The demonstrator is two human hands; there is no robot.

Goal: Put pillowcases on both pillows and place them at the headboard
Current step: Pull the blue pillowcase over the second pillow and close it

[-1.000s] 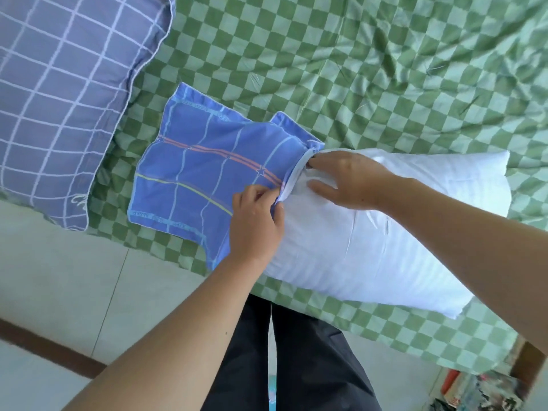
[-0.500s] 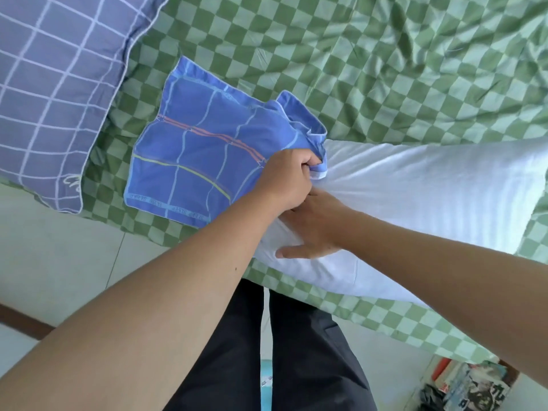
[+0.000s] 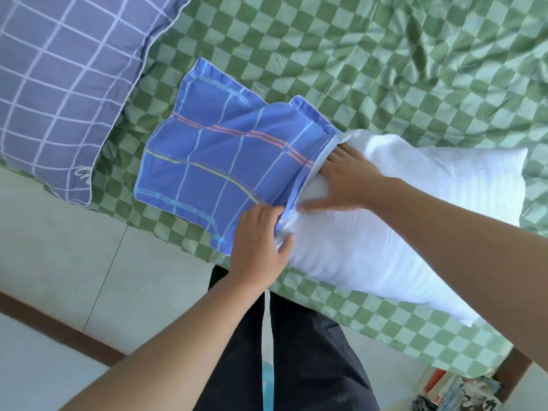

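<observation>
A bare white pillow [image 3: 415, 215] lies across the near side of the bed, its left end inside the mouth of a blue plaid pillowcase [image 3: 213, 170] that lies mostly flat and empty. My left hand [image 3: 258, 244] pinches the near lower edge of the pillowcase opening. My right hand [image 3: 347, 179] lies flat on the pillow's end, its fingertips tucked inside the opening. A second pillow in a purple grid pillowcase [image 3: 59, 78] rests at the upper left of the bed.
The bed wears a crumpled green checkered sheet [image 3: 385, 69]. Pale floor tiles [image 3: 59, 262] lie left of my dark trousers [image 3: 296, 366]. Magazines [image 3: 456, 393] lie on the floor at the lower right, by a wooden bed leg.
My left hand left the top edge of the opening and now pinches the near lower edge. My right hand moved from the pillow's near side up into the opening.
</observation>
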